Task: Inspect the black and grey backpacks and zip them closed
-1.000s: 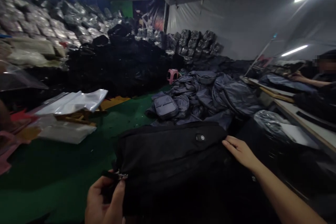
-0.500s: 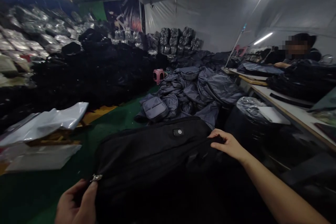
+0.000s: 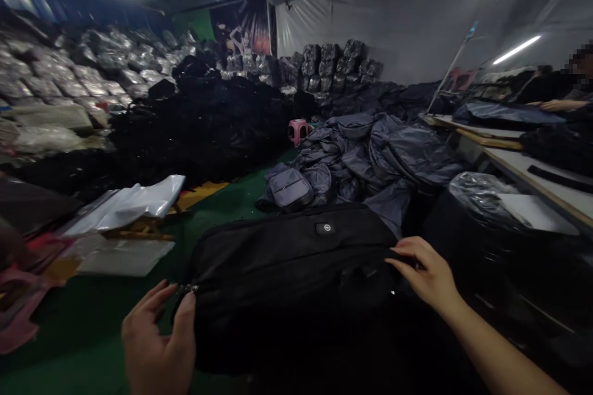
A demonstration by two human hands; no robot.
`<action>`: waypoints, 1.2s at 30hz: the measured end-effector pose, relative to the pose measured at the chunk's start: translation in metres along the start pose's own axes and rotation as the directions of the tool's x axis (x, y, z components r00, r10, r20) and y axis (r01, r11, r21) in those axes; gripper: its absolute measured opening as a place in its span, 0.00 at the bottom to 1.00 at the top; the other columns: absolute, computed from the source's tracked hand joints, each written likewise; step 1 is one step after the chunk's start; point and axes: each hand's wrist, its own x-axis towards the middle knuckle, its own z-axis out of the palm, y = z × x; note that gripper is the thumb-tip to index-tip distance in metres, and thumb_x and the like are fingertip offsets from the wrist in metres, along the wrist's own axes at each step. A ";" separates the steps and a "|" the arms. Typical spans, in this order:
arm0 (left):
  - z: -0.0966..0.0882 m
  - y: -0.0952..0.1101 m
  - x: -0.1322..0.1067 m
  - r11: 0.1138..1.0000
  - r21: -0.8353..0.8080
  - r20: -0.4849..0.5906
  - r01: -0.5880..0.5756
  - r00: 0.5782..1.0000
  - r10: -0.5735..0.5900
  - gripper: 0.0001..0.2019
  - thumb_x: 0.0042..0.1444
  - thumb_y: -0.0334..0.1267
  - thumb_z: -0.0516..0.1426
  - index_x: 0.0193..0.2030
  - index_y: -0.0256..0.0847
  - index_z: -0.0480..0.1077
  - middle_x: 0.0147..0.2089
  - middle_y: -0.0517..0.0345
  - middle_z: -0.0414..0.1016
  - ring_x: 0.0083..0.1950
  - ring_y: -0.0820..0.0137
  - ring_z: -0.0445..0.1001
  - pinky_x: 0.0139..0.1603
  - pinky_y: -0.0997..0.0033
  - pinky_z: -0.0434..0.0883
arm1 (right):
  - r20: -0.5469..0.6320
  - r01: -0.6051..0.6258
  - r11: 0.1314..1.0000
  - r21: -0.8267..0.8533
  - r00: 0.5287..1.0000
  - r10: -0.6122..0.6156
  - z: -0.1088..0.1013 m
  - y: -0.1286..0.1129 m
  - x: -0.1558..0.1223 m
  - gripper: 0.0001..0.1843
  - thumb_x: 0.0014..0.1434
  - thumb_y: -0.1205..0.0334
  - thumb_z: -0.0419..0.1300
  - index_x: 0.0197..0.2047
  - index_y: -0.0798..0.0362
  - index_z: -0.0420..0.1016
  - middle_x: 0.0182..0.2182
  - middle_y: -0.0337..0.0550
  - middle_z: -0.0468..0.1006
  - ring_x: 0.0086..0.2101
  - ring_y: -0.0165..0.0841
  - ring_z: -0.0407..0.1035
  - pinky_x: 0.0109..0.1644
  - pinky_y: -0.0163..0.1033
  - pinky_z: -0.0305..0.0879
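Note:
A black fabric bag (image 3: 287, 271) lies in front of me, with a small logo patch (image 3: 325, 228) on its top. My left hand (image 3: 157, 339) is at the bag's near left end, thumb and forefinger around a small metal zipper pull (image 3: 188, 288). My right hand (image 3: 426, 268) grips the fabric at the bag's right end, fingers curled over its upper edge. The underside of the bag fades into shadow, and I cannot see what it rests on.
Green floor (image 3: 231, 210) lies left of the bag, with white plastic sheets (image 3: 125, 203) and pink material (image 3: 18, 308) beyond. A plastic-wrapped black bundle (image 3: 482, 197) stands right. Grey bags (image 3: 370, 160) heap ahead. A co-worker's arm (image 3: 563, 105) rests at a work table (image 3: 542, 182).
The view has swung slightly back to the right. The zipper pull and my left hand sit a little higher in the view, with the fingers spread a bit wider.

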 end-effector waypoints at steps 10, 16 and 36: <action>0.006 0.083 -0.011 0.741 0.028 0.010 -0.671 0.742 0.671 0.24 0.56 0.36 0.52 0.61 0.45 0.58 0.66 0.53 0.57 0.66 0.56 0.53 0.65 0.50 0.50 | 0.059 0.003 0.999 0.036 0.998 -0.005 -0.010 0.022 -0.015 0.08 0.53 0.58 0.64 0.38 0.47 0.75 0.37 0.46 0.72 0.38 0.39 0.70 0.40 0.41 0.68; 0.051 0.088 -0.011 0.661 0.106 0.453 -0.743 0.628 0.633 0.31 0.60 0.46 0.48 0.68 0.45 0.44 0.70 0.55 0.45 0.70 0.59 0.42 0.66 0.50 0.46 | 0.224 -0.028 0.996 0.079 0.974 0.010 -0.022 0.015 -0.022 0.06 0.54 0.58 0.63 0.34 0.50 0.76 0.35 0.47 0.72 0.36 0.38 0.70 0.37 0.40 0.68; 0.044 0.087 -0.053 0.788 -0.402 0.892 -0.467 -0.003 0.453 0.39 0.50 0.54 0.58 0.66 0.51 0.46 0.69 0.62 0.45 0.69 0.63 0.46 0.69 0.57 0.43 | 0.404 -0.133 0.990 0.051 0.909 0.101 -0.028 0.036 -0.044 0.08 0.53 0.56 0.62 0.30 0.51 0.75 0.33 0.46 0.71 0.36 0.37 0.68 0.38 0.35 0.67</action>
